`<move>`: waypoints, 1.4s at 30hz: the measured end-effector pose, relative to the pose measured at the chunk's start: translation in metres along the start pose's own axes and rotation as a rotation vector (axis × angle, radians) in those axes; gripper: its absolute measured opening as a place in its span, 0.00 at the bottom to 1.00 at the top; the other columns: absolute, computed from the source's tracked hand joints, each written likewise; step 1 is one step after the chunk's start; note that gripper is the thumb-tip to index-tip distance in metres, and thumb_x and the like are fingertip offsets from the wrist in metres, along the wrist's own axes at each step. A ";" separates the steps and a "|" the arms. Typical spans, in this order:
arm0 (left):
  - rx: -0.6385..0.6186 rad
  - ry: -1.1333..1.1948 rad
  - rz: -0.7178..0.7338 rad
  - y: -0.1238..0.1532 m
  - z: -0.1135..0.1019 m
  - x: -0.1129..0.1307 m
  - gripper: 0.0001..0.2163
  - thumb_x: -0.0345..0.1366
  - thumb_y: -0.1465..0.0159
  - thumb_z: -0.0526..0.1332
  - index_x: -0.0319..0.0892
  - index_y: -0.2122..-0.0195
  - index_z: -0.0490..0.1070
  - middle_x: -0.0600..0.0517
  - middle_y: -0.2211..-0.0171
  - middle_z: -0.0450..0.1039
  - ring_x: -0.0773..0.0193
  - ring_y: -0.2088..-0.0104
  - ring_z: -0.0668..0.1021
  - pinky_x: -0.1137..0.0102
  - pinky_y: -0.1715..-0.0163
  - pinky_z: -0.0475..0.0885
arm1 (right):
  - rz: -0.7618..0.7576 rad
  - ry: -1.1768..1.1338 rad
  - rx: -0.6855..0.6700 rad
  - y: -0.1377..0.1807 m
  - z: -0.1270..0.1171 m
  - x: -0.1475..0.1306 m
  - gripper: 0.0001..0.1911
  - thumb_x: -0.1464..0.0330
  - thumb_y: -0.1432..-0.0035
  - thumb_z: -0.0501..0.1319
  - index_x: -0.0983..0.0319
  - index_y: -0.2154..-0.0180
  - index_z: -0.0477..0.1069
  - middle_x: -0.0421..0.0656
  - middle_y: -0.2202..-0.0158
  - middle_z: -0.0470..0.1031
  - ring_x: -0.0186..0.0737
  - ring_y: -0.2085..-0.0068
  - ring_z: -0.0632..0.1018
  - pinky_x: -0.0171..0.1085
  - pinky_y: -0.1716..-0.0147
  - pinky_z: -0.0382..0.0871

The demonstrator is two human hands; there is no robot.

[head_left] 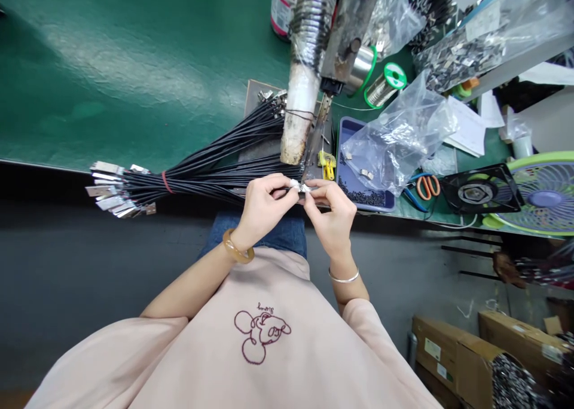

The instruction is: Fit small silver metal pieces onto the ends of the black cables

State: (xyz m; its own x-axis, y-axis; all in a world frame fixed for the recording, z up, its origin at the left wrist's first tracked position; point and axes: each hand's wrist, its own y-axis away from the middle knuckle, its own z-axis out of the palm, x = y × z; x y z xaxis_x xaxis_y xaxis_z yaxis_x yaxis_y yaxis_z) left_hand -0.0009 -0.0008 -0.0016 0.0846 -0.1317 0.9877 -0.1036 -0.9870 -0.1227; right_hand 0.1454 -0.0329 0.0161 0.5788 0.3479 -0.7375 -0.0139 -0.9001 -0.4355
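At the bench's front edge, my left hand [266, 208] is closed in a pinch at the end of a black cable. My right hand [330, 214] pinches from the other side, its fingertips nearly meeting the left ones. Between them sits a small silvery connector [301, 187], partly covered by the fingers. A bundle of black cables [201, 179] with flat metal plugs runs left from my left hand, tied with a red band [166, 182]. More cable ends lie on a board [256, 92] behind. Just beyond my right hand is a yellow cutter-like tool [329, 165].
Above my hands hang a taped duct nozzle [298, 110] and a metal arm. To the right are a purple tray [389, 203] with black bits, a plastic bag [403, 134], solder spools [385, 86], orange-handled scissors [428, 186] and fans [482, 191]. Cardboard boxes [448, 349] stand below.
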 end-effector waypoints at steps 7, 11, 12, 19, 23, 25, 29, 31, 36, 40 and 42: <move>0.010 -0.025 0.048 -0.003 0.000 0.001 0.06 0.30 0.43 0.62 0.38 0.76 0.74 0.59 0.80 0.55 0.73 0.78 0.57 0.72 0.77 0.53 | -0.028 0.041 0.028 -0.001 0.002 0.001 0.07 0.75 0.40 0.63 0.60 0.69 0.70 0.42 0.59 0.81 0.36 0.60 0.82 0.34 0.63 0.79; 0.006 -0.038 0.033 -0.003 0.001 0.000 0.07 0.30 0.41 0.62 0.38 0.77 0.71 0.59 0.81 0.52 0.73 0.78 0.56 0.72 0.76 0.53 | -0.028 0.034 0.033 -0.001 0.002 0.004 0.07 0.76 0.40 0.63 0.60 0.68 0.71 0.42 0.58 0.82 0.36 0.59 0.83 0.35 0.61 0.80; 0.005 -0.035 0.028 -0.003 0.001 0.000 0.07 0.31 0.41 0.62 0.38 0.77 0.71 0.60 0.81 0.51 0.73 0.78 0.56 0.72 0.76 0.53 | -0.029 0.036 0.032 -0.001 0.002 0.004 0.06 0.76 0.40 0.63 0.60 0.68 0.71 0.42 0.58 0.82 0.37 0.59 0.83 0.36 0.61 0.80; 0.032 -0.028 0.046 -0.004 0.001 0.006 0.05 0.29 0.42 0.62 0.38 0.75 0.73 0.59 0.81 0.57 0.74 0.79 0.56 0.73 0.78 0.53 | -0.097 0.068 0.043 -0.003 0.002 0.000 0.06 0.76 0.39 0.62 0.60 0.67 0.72 0.44 0.58 0.81 0.38 0.56 0.82 0.37 0.59 0.80; 0.067 -0.043 0.049 -0.004 0.002 0.010 0.05 0.30 0.43 0.62 0.37 0.76 0.73 0.58 0.80 0.62 0.74 0.79 0.57 0.74 0.79 0.54 | -0.140 0.104 0.034 -0.004 0.001 -0.002 0.07 0.76 0.38 0.61 0.59 0.67 0.71 0.45 0.57 0.81 0.39 0.54 0.82 0.39 0.55 0.79; 0.056 -0.040 0.011 -0.004 0.002 0.011 0.05 0.31 0.44 0.62 0.37 0.76 0.73 0.57 0.80 0.63 0.74 0.79 0.57 0.75 0.79 0.54 | -0.153 0.126 0.025 -0.002 0.000 -0.003 0.07 0.76 0.38 0.61 0.59 0.67 0.70 0.45 0.56 0.81 0.39 0.53 0.82 0.40 0.53 0.78; -0.007 -0.028 -0.071 -0.003 0.002 0.008 0.05 0.32 0.45 0.62 0.37 0.77 0.73 0.57 0.80 0.63 0.75 0.79 0.58 0.76 0.80 0.55 | -0.181 0.174 -0.003 0.002 -0.001 -0.002 0.08 0.77 0.38 0.60 0.59 0.67 0.68 0.45 0.57 0.81 0.39 0.53 0.83 0.38 0.55 0.78; -0.020 -0.016 -0.085 -0.002 0.001 0.007 0.05 0.31 0.45 0.62 0.37 0.76 0.73 0.57 0.79 0.64 0.75 0.79 0.59 0.77 0.79 0.56 | -0.184 0.186 0.007 0.003 -0.001 -0.001 0.07 0.76 0.38 0.60 0.59 0.67 0.68 0.45 0.57 0.81 0.39 0.55 0.83 0.37 0.57 0.78; -0.026 0.023 -0.102 0.001 0.000 0.006 0.04 0.32 0.44 0.64 0.37 0.73 0.76 0.55 0.78 0.70 0.74 0.79 0.66 0.77 0.79 0.60 | -0.191 0.221 0.066 0.005 0.001 -0.001 0.06 0.74 0.36 0.60 0.58 0.66 0.68 0.44 0.58 0.81 0.37 0.58 0.83 0.36 0.62 0.77; -0.049 0.130 -0.135 0.004 -0.003 0.003 0.05 0.35 0.43 0.67 0.37 0.70 0.76 0.51 0.72 0.77 0.68 0.73 0.77 0.76 0.72 0.72 | -0.165 0.210 0.113 0.008 0.004 -0.003 0.06 0.74 0.36 0.60 0.58 0.66 0.70 0.43 0.60 0.81 0.36 0.59 0.82 0.35 0.65 0.78; -0.065 0.198 -0.127 0.005 -0.005 0.001 0.06 0.35 0.41 0.67 0.38 0.68 0.75 0.51 0.70 0.78 0.66 0.70 0.80 0.76 0.70 0.74 | -0.058 0.109 0.085 0.009 0.004 -0.003 0.06 0.72 0.36 0.62 0.59 0.67 0.70 0.42 0.61 0.80 0.35 0.60 0.82 0.34 0.66 0.79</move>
State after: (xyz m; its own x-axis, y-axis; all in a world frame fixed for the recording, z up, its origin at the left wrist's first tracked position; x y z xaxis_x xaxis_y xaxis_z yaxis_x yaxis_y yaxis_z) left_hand -0.0066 -0.0054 -0.0005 -0.0938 0.0199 0.9954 -0.1690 -0.9856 0.0038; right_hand 0.1400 -0.0411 0.0124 0.6657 0.3637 -0.6516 -0.0441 -0.8525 -0.5209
